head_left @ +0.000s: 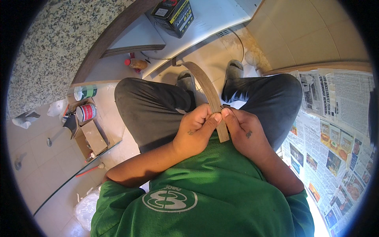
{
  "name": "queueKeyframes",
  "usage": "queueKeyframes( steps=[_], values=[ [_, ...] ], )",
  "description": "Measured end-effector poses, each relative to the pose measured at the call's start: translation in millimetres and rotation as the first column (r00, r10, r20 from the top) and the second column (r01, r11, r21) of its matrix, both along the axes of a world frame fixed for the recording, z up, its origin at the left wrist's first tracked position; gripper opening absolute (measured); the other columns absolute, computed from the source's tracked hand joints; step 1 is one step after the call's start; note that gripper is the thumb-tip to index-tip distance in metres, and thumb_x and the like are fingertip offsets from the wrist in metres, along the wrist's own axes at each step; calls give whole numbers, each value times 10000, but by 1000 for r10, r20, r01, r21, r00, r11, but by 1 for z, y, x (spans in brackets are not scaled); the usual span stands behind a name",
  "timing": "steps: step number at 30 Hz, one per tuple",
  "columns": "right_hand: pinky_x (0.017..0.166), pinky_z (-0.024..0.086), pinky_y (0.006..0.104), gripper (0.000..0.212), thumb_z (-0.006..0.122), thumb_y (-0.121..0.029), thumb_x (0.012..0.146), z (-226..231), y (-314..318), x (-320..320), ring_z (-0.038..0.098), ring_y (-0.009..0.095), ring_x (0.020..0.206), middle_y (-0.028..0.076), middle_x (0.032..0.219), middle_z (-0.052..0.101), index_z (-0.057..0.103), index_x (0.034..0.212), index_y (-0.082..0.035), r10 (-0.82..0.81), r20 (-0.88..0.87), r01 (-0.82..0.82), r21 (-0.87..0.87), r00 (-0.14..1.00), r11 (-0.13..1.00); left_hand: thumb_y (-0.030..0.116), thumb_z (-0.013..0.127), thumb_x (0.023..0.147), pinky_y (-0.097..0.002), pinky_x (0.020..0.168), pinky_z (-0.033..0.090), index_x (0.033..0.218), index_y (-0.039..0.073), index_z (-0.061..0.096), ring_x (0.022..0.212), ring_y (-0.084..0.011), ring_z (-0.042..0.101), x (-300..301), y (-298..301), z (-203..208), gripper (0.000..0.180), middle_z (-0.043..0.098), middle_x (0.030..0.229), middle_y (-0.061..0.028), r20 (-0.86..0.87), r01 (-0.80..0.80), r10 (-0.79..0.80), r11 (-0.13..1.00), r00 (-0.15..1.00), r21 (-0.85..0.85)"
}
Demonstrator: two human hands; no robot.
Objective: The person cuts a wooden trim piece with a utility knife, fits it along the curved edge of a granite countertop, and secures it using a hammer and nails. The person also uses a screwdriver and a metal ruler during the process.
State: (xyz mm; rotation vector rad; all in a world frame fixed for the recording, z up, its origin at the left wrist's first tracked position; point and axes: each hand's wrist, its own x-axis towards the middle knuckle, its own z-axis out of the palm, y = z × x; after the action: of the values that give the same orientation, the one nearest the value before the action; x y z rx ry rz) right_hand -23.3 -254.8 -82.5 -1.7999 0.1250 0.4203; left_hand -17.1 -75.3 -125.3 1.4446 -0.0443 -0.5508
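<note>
Strip arches out from the green shirt, the fingers of left hand and right hand pinching it near its close end, thumbs almost meeting. Working that end seems the present step; moving on calls for a firm pinch, since the far end curls unsupported.

Wood-grain edging strip: part hidden by left hand. Small dark item in right hand: mostly covered, kind indeterminate. Speckled countertop, far left; green T-shirt, near: both cut off.
</note>
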Motion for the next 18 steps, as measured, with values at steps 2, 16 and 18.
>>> queueKeyframes(
  steps=[2,16,18],
  values=[
    [669,515,406,317,499,-238,1078,0,0,1,648,358,678,245,751,623,669,991,16,3,-19,-3,-1,1000,1000,157,576,1071,-228,609,396,943,13,594,727,-20,449,1,-3,4,194,553,783,46,1,-12,12,1000,1000,-14],
    [662,494,369,291,514,-234,1081,-1,0,6,598,256,648,189,745,611,666,1034,10,-14,17,13,58,1000,998,180,572,1075,-237,642,434,963,18,612,750,-29,488,7,-4,10,202,579,799,37,49,-79,80,997,996,-10],
    [636,469,340,286,562,-255,1063,1,-2,4,545,187,638,140,723,585,665,1020,9,-25,60,19,86,998,996,184,566,1078,-236,663,448,964,19,616,765,-30,500,9,-5,14,207,591,812,34,36,-109,109,994,993,-8]
  ],
)
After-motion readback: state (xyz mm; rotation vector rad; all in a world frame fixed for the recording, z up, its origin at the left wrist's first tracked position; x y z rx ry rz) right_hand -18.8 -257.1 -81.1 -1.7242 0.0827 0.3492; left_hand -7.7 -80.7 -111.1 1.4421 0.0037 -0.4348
